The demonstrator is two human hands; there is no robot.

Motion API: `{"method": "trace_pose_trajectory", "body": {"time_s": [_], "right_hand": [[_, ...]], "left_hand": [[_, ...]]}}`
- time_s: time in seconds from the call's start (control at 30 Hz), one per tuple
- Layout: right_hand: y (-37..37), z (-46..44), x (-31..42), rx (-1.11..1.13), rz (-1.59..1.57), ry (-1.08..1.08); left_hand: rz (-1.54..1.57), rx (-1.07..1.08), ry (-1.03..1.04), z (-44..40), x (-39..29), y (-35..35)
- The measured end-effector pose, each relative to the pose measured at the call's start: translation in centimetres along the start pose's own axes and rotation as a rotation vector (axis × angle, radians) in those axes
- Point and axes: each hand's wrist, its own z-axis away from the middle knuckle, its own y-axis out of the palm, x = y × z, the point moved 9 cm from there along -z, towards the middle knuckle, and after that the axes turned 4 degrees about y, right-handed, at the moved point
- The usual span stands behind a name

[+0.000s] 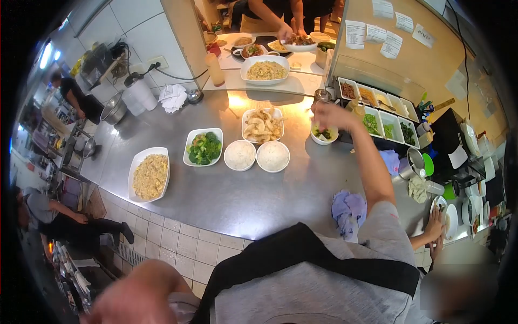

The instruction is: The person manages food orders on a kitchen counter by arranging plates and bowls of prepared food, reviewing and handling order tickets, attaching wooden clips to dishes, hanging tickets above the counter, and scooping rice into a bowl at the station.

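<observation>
My right hand (pixel 335 116) reaches over a small white bowl (pixel 324 138) with green and dark food in it. Its fingers point down, close together above the rim; what they hold, if anything, is too small to make out. Low at the left, my left hand (pixel 127 299) is smeared by motion, away from the counter. Left of the bowl stand a dish of pale fried pieces (pixel 263 125), two bowls of white rice (pixel 239 155), a square dish of broccoli (pixel 204 148) and a dish of fried rice (pixel 149 176).
The steel counter (pixel 216 202) carries a crumpled purple cloth (pixel 348 209). At the right sits a garnish tray (pixel 377 110). Another fried rice dish (pixel 265 71) stands on the pass shelf, where a person's hands handle a plate. Other people work at left and right.
</observation>
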Motion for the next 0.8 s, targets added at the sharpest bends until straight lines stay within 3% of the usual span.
{"method": "trace_pose_trajectory", "body": {"time_s": [0.03,0.1,0.13,0.17,0.2,0.3,0.4,0.5,0.6,0.7,0.8], "right_hand": [[-2.7,-2.0,0.1,-0.061,-0.314,-0.059],[-8.6,-5.7,-0.2,-0.279,-0.510,-0.026],[-11.3,-7.3,-1.1,-0.411,-0.679,-0.035],[-13.6,-9.8,-2.5,-0.469,-0.803,-0.028],[-15.2,-11.6,-3.9,-0.523,-0.928,-0.020],[-17.3,-14.3,-4.7,-0.692,-1.201,-0.033],[-18.0,-18.2,-6.3,-0.713,-1.407,-0.048],[-18.2,-21.5,-8.1,-0.692,-1.530,-0.058],[-18.2,-21.9,-9.5,-0.847,-1.620,0.023],[-19.6,-23.9,-11.7,-0.795,-1.623,-0.040],[-21.1,-24.2,-7.5,-0.460,-1.561,-0.522]], "left_hand": [[-0.052,0.197,-0.249,3.3,1.9,0.3],[-0.479,0.526,-0.785,14.9,4.4,-4.9],[-0.608,0.879,-1.065,21.5,4.8,-7.2],[-0.627,1.128,-1.285,27.1,3.6,-8.8],[-0.702,1.314,-1.358,32.0,2.2,-12.2],[-0.827,1.556,-1.473,40.7,-1.6,-18.9],[-1.006,1.942,-1.217,43.0,-2.8,-18.4],[-1.006,1.955,-1.217,43.6,-2.7,-18.8],[-1.010,1.979,-1.232,43.5,-2.8,-18.7],[-1.019,1.993,-1.242,43.7,-2.4,-18.4],[-1.023,1.995,-1.245,43.4,-2.6,-18.6]]}}
